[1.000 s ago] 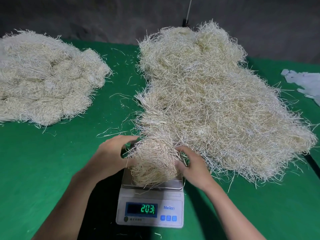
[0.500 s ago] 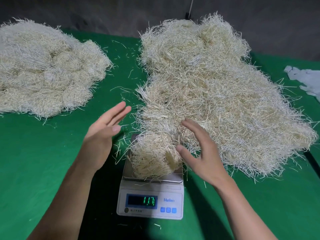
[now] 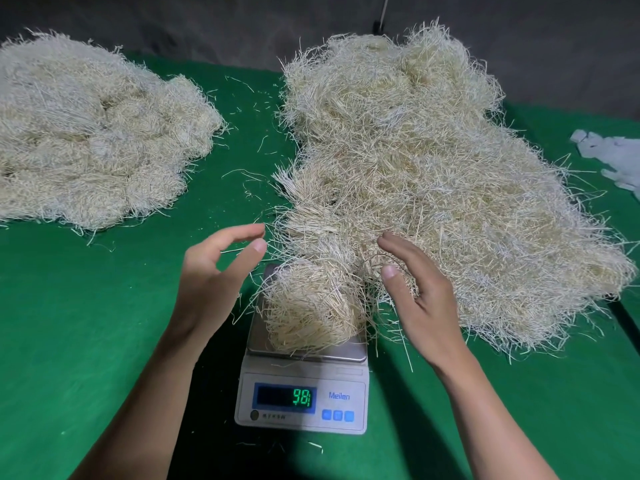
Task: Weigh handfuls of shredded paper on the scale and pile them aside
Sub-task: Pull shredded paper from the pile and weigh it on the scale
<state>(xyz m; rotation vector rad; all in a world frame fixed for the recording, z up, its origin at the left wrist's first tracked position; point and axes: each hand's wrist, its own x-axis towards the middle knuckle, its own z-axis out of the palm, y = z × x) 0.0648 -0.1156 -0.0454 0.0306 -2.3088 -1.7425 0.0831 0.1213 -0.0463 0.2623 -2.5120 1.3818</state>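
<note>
Paper handful (image 3: 311,306) sits on scale (image 3: 346,379) pan, display lit. Left hand (image 3: 211,282), right hand (image 3: 422,299) flank it, each grip spread. Big pile (image 3: 433,168) behind; second pile (image 3: 93,133) far left on green bench (image 3: 86,341).

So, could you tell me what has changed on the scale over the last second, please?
Both hands let go of the handful of shredded paper on the scale: the left hand drew off leftward, the right hand rightward, and both now hover open beside it. The display reading dropped; it now begins 98. The handful, the large heap behind it and the left pile stayed put.
</note>
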